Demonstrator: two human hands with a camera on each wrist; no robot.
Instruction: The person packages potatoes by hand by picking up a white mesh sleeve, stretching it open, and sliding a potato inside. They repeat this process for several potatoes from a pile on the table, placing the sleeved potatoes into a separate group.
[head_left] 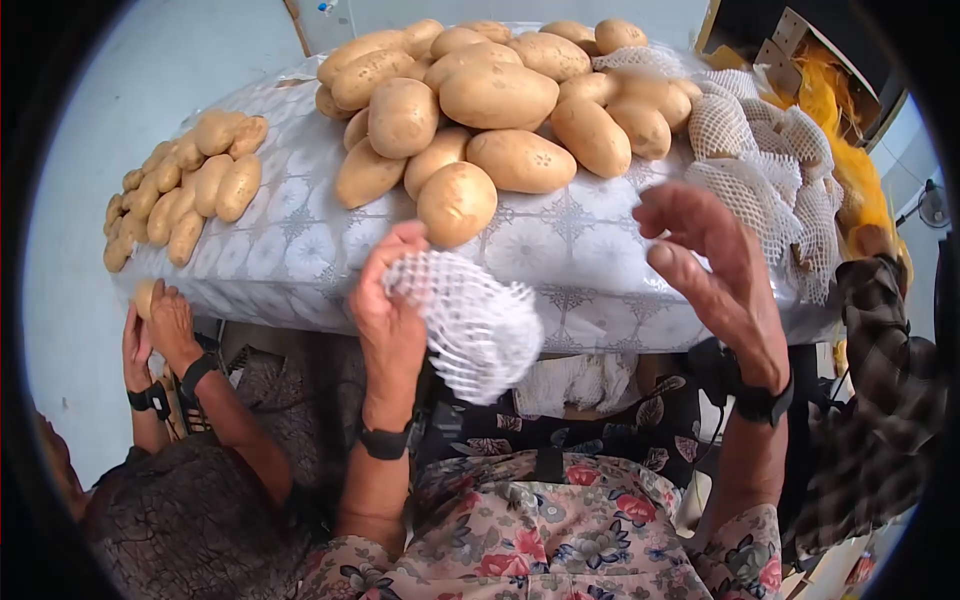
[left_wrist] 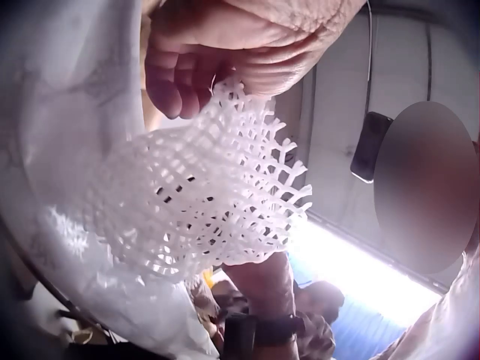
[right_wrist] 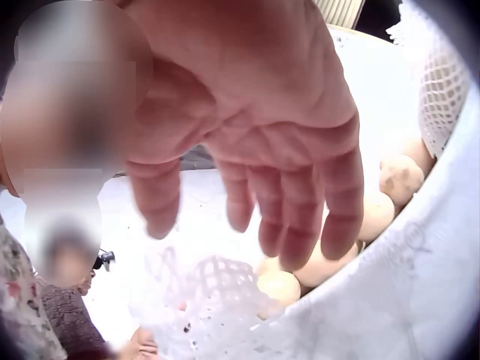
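Observation:
My left hand (head_left: 388,325) pinches one end of a white foam net sleeve (head_left: 482,335), which hangs down over the table's front edge, blurred. In the left wrist view the sleeve's mesh (left_wrist: 202,195) spreads out below curled fingers (left_wrist: 161,90). My right hand (head_left: 722,275) is raised to the right with nothing in it, its fingers relaxed and apart from the thumb. Down-pointing fingers (right_wrist: 296,210) show in the right wrist view. Just beyond my left hand, a round potato (head_left: 457,204) lies at the front of a large potato pile (head_left: 500,95).
More net sleeves (head_left: 745,150) are heaped at the table's right. A patterned tablecloth (head_left: 300,245) covers the table. At left, another person's hands (head_left: 172,325) hold a potato beside a smaller potato pile (head_left: 185,185). Yellow netting (head_left: 845,160) hangs at the right edge.

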